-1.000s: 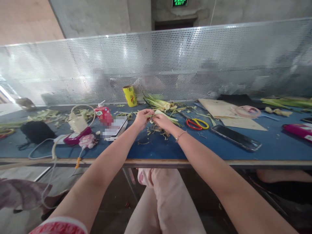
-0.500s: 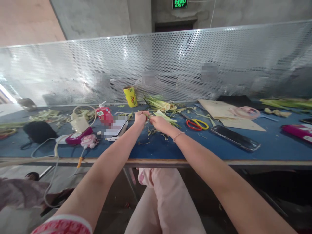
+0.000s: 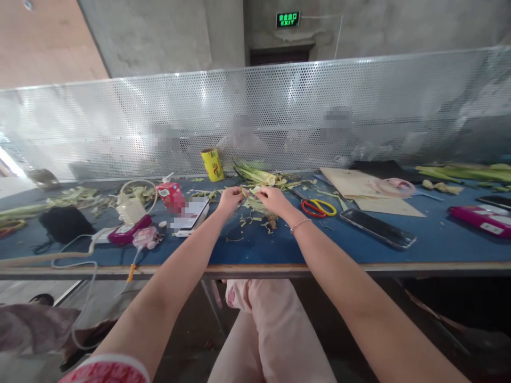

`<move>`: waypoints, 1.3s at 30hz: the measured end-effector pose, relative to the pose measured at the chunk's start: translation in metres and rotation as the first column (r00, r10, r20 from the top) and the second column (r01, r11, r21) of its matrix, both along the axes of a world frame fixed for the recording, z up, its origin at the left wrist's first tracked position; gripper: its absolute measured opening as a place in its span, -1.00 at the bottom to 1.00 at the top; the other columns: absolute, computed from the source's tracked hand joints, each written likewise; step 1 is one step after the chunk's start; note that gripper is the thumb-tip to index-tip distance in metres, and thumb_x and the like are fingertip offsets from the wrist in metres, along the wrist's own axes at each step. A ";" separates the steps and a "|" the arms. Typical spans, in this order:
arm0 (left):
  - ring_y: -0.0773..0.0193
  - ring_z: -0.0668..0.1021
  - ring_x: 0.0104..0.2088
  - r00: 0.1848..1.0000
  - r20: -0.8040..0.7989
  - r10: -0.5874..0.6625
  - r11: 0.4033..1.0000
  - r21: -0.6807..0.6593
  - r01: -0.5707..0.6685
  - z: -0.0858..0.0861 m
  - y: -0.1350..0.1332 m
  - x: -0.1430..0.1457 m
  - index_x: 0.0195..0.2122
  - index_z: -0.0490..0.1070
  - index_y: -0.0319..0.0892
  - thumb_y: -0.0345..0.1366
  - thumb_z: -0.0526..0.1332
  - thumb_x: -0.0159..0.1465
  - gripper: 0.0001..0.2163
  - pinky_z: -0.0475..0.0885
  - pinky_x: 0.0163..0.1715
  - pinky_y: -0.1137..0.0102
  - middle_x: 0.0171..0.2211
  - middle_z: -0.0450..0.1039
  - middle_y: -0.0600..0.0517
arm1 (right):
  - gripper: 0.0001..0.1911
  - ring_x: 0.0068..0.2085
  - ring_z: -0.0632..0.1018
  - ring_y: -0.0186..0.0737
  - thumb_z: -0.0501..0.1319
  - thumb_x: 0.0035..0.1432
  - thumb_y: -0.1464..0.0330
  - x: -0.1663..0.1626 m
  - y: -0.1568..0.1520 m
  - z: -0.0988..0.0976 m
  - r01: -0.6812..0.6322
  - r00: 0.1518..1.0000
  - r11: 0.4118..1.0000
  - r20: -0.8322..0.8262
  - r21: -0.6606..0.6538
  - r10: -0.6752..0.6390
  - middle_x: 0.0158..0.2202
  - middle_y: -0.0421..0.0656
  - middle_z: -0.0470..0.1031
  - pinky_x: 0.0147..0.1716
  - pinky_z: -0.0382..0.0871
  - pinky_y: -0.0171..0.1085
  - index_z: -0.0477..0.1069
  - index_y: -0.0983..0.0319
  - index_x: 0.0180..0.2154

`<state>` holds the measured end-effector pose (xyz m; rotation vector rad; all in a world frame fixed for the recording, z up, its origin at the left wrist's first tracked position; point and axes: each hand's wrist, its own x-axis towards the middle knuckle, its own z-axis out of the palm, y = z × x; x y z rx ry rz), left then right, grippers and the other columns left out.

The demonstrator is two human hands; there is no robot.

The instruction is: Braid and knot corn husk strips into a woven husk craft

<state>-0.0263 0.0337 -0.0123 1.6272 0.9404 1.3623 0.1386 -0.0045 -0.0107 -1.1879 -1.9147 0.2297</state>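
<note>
My left hand (image 3: pixel 231 201) is closed in a pinch, with a small bit of pale green plant at its fingertips. Close to its right, my right hand (image 3: pixel 276 202) pinches a pale green leaf piece (image 3: pixel 257 189). The fingertips are a short gap apart; whether both hold one strip, I cannot tell. Below the right hand lies a stalk with a brown end (image 3: pixel 272 221), partly covered by the hand. Curled plant scraps (image 3: pixel 248 218) are scattered under the fingers. Behind the hands lies a pile of green stalks (image 3: pixel 259 175).
Red-and-yellow scissors (image 3: pixel 318 208) and a dark phone (image 3: pixel 377 229) lie to the right, near tan cardboard (image 3: pixel 347 183). At left are a white device (image 3: pixel 191 217), a red carton (image 3: pixel 171 197) and cables. A yellow can (image 3: pixel 212 165) stands before the perforated metal screen (image 3: pixel 271 117).
My hands have moved slightly apart, the right one to the right. The brown-ended stalk now shows below my right hand. The view has tilted up a little.
</note>
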 end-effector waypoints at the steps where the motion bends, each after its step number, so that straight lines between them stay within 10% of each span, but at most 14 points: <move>1: 0.47 0.23 -0.64 1.000 -0.017 0.011 1.000 0.009 -0.010 0.000 -0.002 0.001 -0.54 0.47 -0.24 -0.34 0.29 -0.05 -0.92 0.09 -0.59 0.48 -0.70 0.27 0.15 | -0.77 -0.43 0.39 -0.31 0.05 0.17 0.35 0.002 0.000 0.001 0.008 1.000 1.000 -0.023 0.007 -0.008 -0.49 -0.18 0.44 -0.36 0.18 -0.33 0.44 0.28 -0.41; 18: 0.41 0.42 -0.50 0.955 0.114 -0.274 0.946 -0.149 0.289 0.000 -0.011 0.014 -0.55 0.49 -0.27 -0.35 0.31 -0.04 -0.91 0.34 -0.37 0.43 -0.56 0.42 0.04 | -0.89 -0.34 0.43 -0.28 0.14 0.07 0.40 0.003 0.009 -0.006 0.015 0.989 0.985 -0.146 0.169 0.010 -0.38 -0.14 0.47 -0.26 0.29 -0.28 0.43 0.27 -0.40; 39: 0.43 0.40 -0.52 0.975 0.109 -0.196 0.971 -0.117 0.208 -0.001 -0.010 0.014 -0.50 0.47 -0.27 -0.31 0.38 -0.09 -0.82 0.27 -0.43 0.45 -0.53 0.48 0.03 | -0.87 -0.21 0.46 -0.21 0.20 0.08 0.48 0.006 0.006 -0.002 -0.014 1.000 0.963 -0.013 0.269 0.018 -0.28 -0.08 0.43 -0.13 0.32 -0.18 0.54 0.26 -0.34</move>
